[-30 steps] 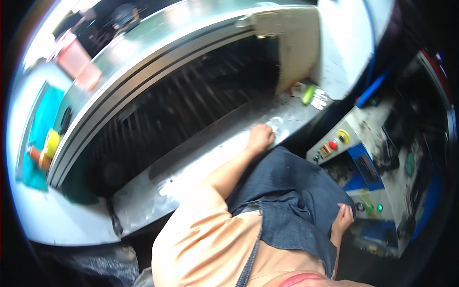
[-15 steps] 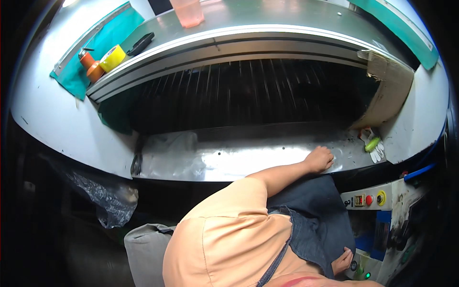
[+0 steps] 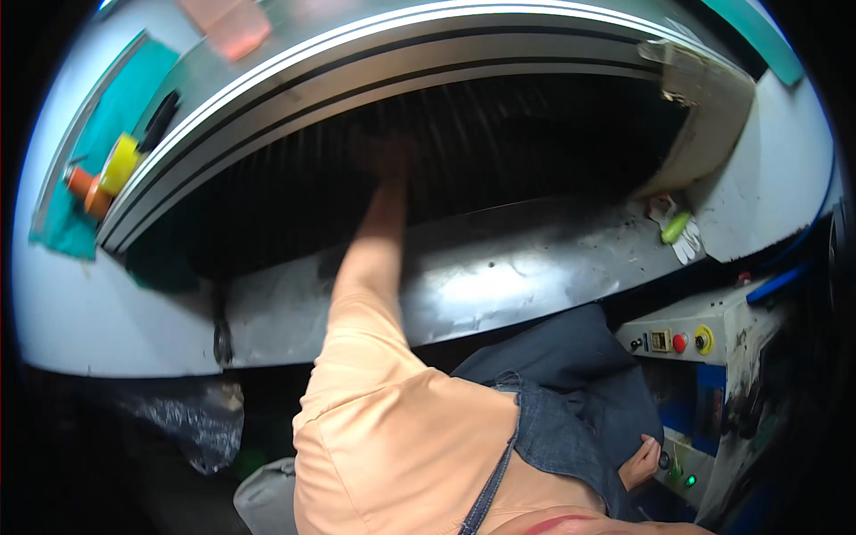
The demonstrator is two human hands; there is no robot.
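Note:
My left hand (image 3: 388, 153) reaches away from me into the dark opening under the bench, against the thin streaked lines there. It is smeared by motion and in shadow, so its fingers and anything in them cannot be made out. Below that arm lies a shiny metal ledge (image 3: 526, 283). My right hand (image 3: 640, 462) is low at the right, at the edge of my dark trousers, close to a black knob (image 3: 664, 460) on a machine panel. Its fingers look loosely extended, with nothing visible in them.
A white glove (image 3: 685, 245) with a green object on it lies at the ledge's right end, below torn cardboard (image 3: 709, 107). A control box (image 3: 664, 341) with a red button is at right. Yellow tape (image 3: 119, 165) and a pinkish container (image 3: 236, 31) are on the bench.
My left hand has left the right side of the metal ledge and swung up and leftward into the dark opening. The view has tilted. My right hand stays near the knob.

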